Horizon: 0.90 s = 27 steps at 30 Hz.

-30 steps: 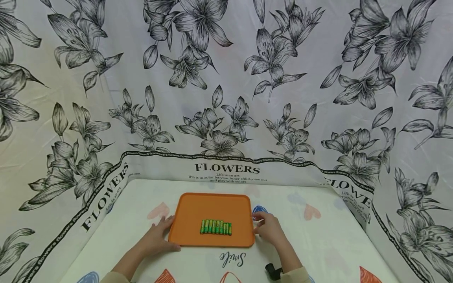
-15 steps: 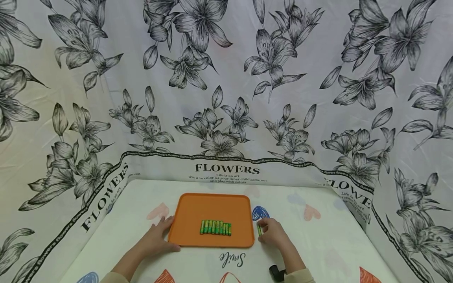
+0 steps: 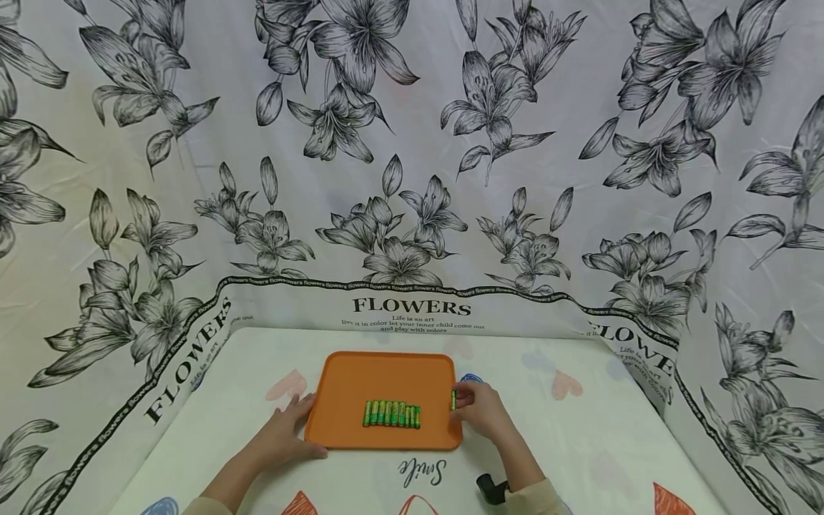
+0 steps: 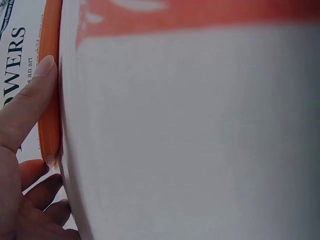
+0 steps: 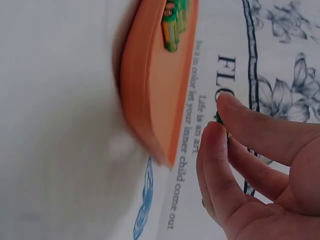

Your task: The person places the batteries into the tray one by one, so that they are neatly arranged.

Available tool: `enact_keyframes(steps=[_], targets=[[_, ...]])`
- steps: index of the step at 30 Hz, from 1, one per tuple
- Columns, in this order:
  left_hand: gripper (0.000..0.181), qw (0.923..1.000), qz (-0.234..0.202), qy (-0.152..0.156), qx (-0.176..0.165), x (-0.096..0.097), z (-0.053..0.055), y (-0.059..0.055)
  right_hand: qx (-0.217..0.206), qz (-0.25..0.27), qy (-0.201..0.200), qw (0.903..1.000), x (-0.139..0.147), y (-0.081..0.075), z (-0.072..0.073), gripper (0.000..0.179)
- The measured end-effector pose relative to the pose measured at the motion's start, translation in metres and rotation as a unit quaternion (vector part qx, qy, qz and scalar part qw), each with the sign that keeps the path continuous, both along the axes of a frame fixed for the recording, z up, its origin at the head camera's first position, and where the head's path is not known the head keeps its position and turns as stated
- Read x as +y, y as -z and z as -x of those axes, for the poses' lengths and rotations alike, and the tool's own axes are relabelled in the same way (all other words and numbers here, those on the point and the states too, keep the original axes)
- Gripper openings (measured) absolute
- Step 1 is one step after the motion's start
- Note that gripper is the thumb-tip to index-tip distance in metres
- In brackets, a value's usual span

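An orange tray (image 3: 386,372) lies on the table, bearing a row of several green-and-yellow batteries (image 3: 386,413). Those at the row's right end look shorter and thinner than the others. Just over the tray's right rim, my right hand (image 3: 481,410) pinches one small green battery (image 3: 453,400) between thumb and fingertips. In the right wrist view the fingers mostly hide this battery (image 5: 219,118). My left hand (image 3: 286,429) rests against the tray's near left corner. The left wrist view shows its thumb lying along the tray's edge (image 4: 49,120), other fingers loosely bent beside the corner.
A white cloth with printed hearts and the word Smile covers the table (image 3: 579,443). Flower-printed curtains (image 3: 399,214) enclose the back and both sides. A black object (image 3: 491,490) sits by the right wrist.
The right hand was beside the tray's right edge, drew slightly right with a battery showing in its fingers, then moved left and up over the rim. The left hand stays put.
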<state>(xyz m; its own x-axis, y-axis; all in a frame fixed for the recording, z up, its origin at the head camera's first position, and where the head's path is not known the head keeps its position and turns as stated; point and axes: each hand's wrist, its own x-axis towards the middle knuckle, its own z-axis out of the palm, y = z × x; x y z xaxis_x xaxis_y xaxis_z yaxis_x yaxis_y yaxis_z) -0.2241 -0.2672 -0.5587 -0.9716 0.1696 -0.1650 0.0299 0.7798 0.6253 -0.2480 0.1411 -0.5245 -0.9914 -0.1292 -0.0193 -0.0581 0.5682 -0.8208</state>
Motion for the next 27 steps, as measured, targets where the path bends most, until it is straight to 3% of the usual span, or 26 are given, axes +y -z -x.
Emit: enact_keyframes(steps=[9, 14, 22, 27], targets=[[0.123, 1.0000, -0.007, -0.003, -0.001, -0.002, -0.001, -0.001, 0.002, -0.017, -0.045, 0.9988, -0.036, 0.021, 0.005, 0.046], [0.124, 1.0000, -0.008, -0.005, -0.002, -0.002, -0.001, 0.000, 0.003, -0.029, -0.045, 0.9986, -0.049, 0.031, 0.005, 0.046], [0.124, 0.9999, -0.007, -0.007, -0.003, -0.001, -0.001, -0.001, 0.000, -0.030, -0.047, 0.9985, -0.053, 0.027, 0.003, 0.051], [0.123, 0.9999, -0.011, 0.003, 0.005, -0.001, -0.001, -0.004, 0.003, -0.029, -0.035, 0.9990, -0.038, 0.017, -0.002, 0.051]])
